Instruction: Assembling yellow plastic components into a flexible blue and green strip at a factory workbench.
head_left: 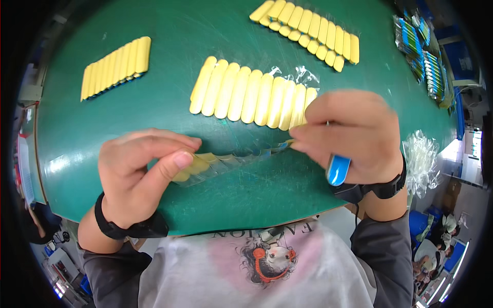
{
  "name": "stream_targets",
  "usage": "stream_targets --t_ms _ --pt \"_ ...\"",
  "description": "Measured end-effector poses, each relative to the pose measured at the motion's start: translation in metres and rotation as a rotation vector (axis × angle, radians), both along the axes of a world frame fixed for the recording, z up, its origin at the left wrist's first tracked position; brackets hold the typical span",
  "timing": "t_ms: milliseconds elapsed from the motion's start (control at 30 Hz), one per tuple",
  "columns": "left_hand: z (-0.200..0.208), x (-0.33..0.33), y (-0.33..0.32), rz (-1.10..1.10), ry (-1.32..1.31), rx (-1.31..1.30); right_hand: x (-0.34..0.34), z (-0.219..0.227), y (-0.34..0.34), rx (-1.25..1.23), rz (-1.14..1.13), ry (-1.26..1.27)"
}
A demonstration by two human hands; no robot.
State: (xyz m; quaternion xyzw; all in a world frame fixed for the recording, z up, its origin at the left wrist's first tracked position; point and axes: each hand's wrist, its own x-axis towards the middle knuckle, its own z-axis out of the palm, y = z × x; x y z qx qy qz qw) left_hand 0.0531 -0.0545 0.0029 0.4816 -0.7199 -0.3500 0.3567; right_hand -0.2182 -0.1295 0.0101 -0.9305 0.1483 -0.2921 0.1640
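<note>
Between my hands stretches a clear plastic sleeve [233,163] with yellow pieces showing at its left part. My left hand [141,169] pinches its left end between thumb and fingers. The sleeve's right end is in the fingertips of my right hand [354,133], which is slightly blurred. A blue round-ended strip [339,170] sticks out below the right palm; how the hand holds it is hidden. Just beyond my hands lies a row of flat yellow round-ended strips [246,97], partly covered at its right end by my right fingers.
More yellow strips [117,66] lie at the far left of the green table [169,31], and a double row of strips [308,31] at the far side. Packed blue-and-green bundles [418,51] rest at the far right. A pile of clear plastic wrappers [421,161] sits at the right edge.
</note>
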Motion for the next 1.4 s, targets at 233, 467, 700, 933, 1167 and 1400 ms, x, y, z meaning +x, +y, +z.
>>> stream_targets --t_ms 233,467,700,933,1167,1400 --pt "0.018 -0.001 0.015 0.073 0.217 0.062 0.017 0.026 0.007 0.359 -0.079 -0.226" --pt "0.015 -0.001 -0.002 0.071 0.428 0.175 0.019 0.023 0.011 0.498 -0.169 -0.365" --pt "0.043 -0.012 -0.075 -0.103 0.353 0.277 0.012 0.025 -0.008 0.942 -0.365 -0.686" --pt "0.016 -0.024 -0.071 -0.224 0.620 0.818 0.008 0.012 0.000 1.300 -0.330 -0.254" --pt "0.018 -0.032 -0.070 -0.341 0.282 0.799 0.003 0.013 -0.001 1.287 -0.240 -0.151" --pt "0.018 -0.025 -0.072 -0.353 0.270 0.776 0.004 0.012 -0.002 1.286 -0.245 -0.196"
